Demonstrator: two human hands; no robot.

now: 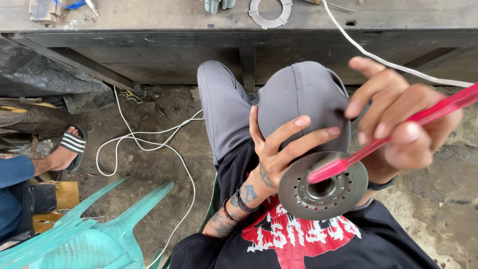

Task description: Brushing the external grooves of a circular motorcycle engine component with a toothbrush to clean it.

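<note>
In the lower middle of the frame, the left hand (271, 149) holds a round grey metal disc (322, 187) with a raised hub and a dark hole in its centre. Small holes run in a ring around the flat face of the disc, and the surface looks dull and a little worn. The fingers (311, 137) of this hand are spread along the upper edge of the disc, with the thumb behind it.

At the right of the frame, the right hand (398, 124) pinches a thin red plastic handle (393, 137) between thumb and fingers. Its far end lies on the hub of the disc.

Under the hands are grey trousers (298, 94). In the lower left stands a turquoise plastic chair (84, 234), and a white cable (149, 144) lies on the dirty floor. Along the top runs a dark workbench (149, 20).
</note>
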